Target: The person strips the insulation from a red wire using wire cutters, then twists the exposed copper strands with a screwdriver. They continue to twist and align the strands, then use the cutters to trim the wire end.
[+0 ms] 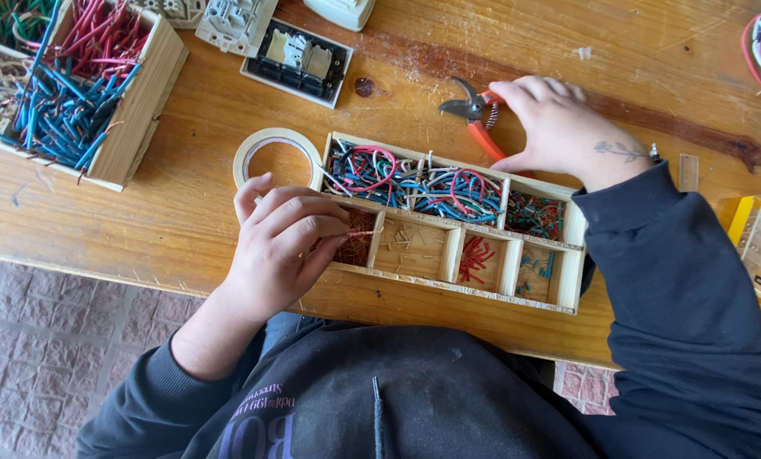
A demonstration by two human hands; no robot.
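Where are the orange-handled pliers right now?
In the head view, the orange-handled pliers lie on the wooden table under the right hand, just beyond the divided wooden tray.

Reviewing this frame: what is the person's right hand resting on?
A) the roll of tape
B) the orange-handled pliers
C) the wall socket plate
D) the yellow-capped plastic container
B: the right hand lies over the orange-handled pliers on the wooden table, just beyond the compartment tray.
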